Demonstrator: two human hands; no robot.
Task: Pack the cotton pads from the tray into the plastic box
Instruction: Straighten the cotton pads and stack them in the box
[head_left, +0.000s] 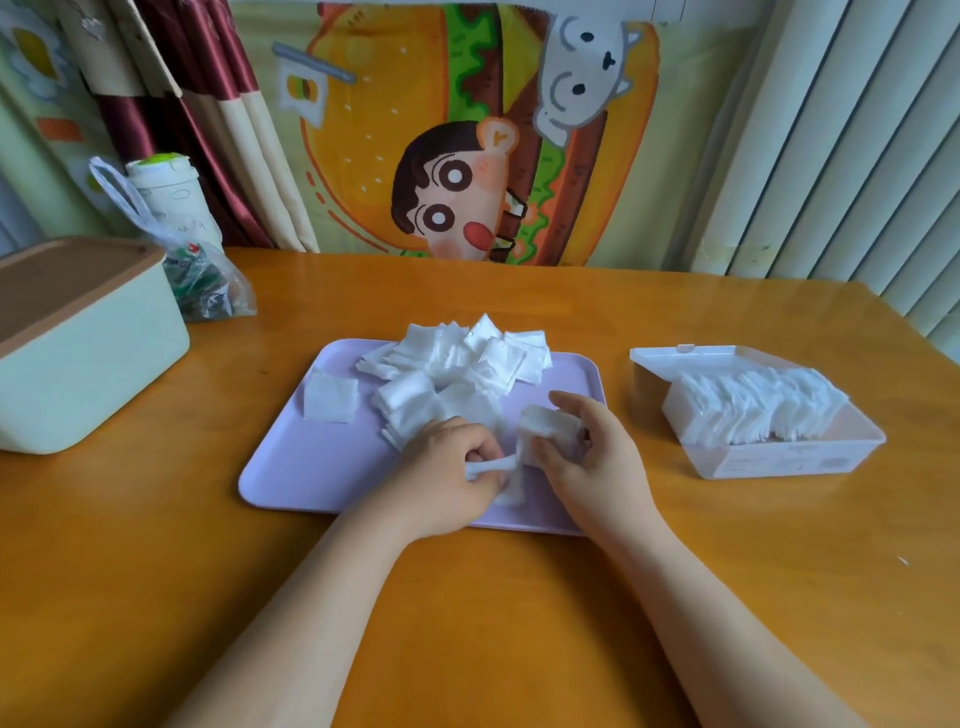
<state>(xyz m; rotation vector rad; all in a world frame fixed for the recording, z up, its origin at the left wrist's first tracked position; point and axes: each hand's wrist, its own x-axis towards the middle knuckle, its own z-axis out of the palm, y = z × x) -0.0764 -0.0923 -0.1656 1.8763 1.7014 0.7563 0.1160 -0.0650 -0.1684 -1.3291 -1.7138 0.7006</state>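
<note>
A lilac tray (291, 467) lies mid-table with a heap of white square cotton pads (462, 364) at its far side and a single pad (331, 397) lying apart at the left. Over the tray's near right part, my left hand (447, 467) pinches a cotton pad (488, 466). My right hand (587, 457) grips a small stack of pads (548, 428) close beside it. To the right stands the clear plastic box (779, 460), its lid open at the back, holding a row of pads (758, 402).
A pale green box with a brown lid (78, 343) stands at the table's left. Behind it are a plastic bag (202, 280) and a white cup (166, 192). A cartoon cloth hangs behind the wooden table (467, 623).
</note>
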